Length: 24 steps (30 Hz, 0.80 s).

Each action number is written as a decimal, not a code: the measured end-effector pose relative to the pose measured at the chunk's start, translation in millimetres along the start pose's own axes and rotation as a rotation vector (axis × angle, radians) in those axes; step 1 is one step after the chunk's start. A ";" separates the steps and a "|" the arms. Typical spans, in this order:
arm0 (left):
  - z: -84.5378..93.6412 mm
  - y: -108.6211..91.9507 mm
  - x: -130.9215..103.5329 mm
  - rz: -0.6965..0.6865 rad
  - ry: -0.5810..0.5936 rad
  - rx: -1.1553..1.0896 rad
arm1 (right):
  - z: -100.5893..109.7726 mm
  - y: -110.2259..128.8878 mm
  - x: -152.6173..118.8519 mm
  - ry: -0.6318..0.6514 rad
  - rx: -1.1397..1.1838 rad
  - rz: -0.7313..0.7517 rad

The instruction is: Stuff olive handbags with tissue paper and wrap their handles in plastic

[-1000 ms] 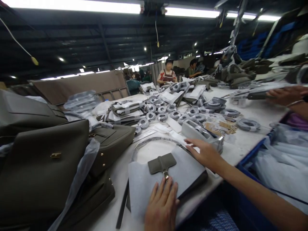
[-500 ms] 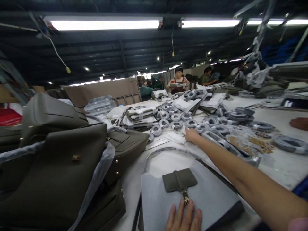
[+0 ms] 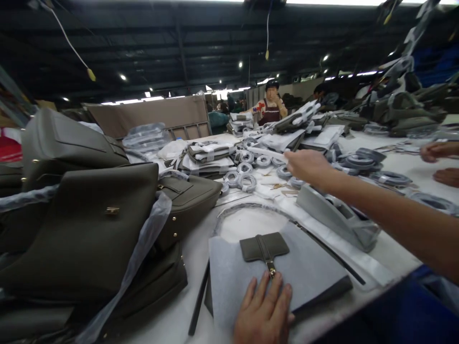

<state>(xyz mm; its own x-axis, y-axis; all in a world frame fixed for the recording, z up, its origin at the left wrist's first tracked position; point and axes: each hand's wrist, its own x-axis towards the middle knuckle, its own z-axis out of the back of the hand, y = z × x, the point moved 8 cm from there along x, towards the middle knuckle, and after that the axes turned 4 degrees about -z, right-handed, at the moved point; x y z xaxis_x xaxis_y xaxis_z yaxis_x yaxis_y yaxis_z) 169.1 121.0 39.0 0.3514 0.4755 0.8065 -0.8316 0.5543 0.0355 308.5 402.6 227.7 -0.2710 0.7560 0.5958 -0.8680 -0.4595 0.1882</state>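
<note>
Left hand (image 3: 264, 313), bottom centre of the frame: laid flat, palm down, fingers spread and holding nothing, pressing on the grey tissue wrap (image 3: 297, 272) that covers a bag lying flat at the near table edge. The fingertips sit just below the olive clasp tab (image 3: 263, 248), which shows through a cut-out in the wrap.

Right hand (image 3: 306, 165), centre right: the arm is stretched out long across the frame, hand raised above the table over the coiled grey straps (image 3: 245, 180). The fingers look loosely curled; whether they grip anything cannot be told, since the fingertips are hidden behind the hand.

Risks noted:
- The wrapped bag overhangs near the table's front edge. With only one flat palm pinning it, and the body leaning into a long reach, it could slide off toward the lap.
- The outstretched forearm passes directly over the grey tape dispenser (image 3: 337, 217); lowering the arm could knock it or catch its cutter.
- The straps lie crowded, touching one another; lifting one could drag a neighbour along.
- The stacked olive handbags (image 3: 86, 224) at left lean close beside the wrapped bag; a nudge could tip them onto it.

Another person's hands (image 3: 439, 162) rest at the far right edge, well apart.
</note>
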 end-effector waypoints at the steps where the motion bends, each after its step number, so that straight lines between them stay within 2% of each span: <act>1: 2.3 -0.1 3.5 0.007 0.071 -0.005 | 6.3 8.5 -14.6 0.042 -0.028 0.024; 4: 6.0 -2.0 10.8 0.006 0.237 -0.011 | 17.7 42.4 -73.6 0.163 -0.043 0.144; 8: 6.2 -4.0 11.8 0.012 0.319 -0.025 | 11.4 93.8 -168.1 0.303 0.181 0.482; 10: 4.7 -3.6 10.4 0.036 0.342 -0.048 | -0.7 102.5 -204.7 0.368 0.261 0.567; 12: 3.2 -3.2 9.2 0.060 0.363 -0.081 | -16.0 101.0 -229.0 0.445 0.312 0.587; 14: 2.6 -3.1 8.6 0.076 0.374 -0.116 | -28.1 95.3 -242.6 0.507 0.360 0.590; 17: 2.7 -3.3 8.2 0.089 0.380 -0.147 | -36.6 87.4 -249.1 0.548 0.426 0.615; 24: -0.6 -3.8 4.4 0.106 0.422 -0.172 | -31.1 92.4 -247.7 0.536 0.464 0.780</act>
<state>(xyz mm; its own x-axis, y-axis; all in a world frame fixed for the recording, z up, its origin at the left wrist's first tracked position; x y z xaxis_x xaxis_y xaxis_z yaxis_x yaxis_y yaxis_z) 174.0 121.4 42.0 0.4423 0.7522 0.4885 -0.8013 0.5761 -0.1615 282.5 187.4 73.2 -0.9327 0.2295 0.2783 -0.1606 -0.9550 0.2493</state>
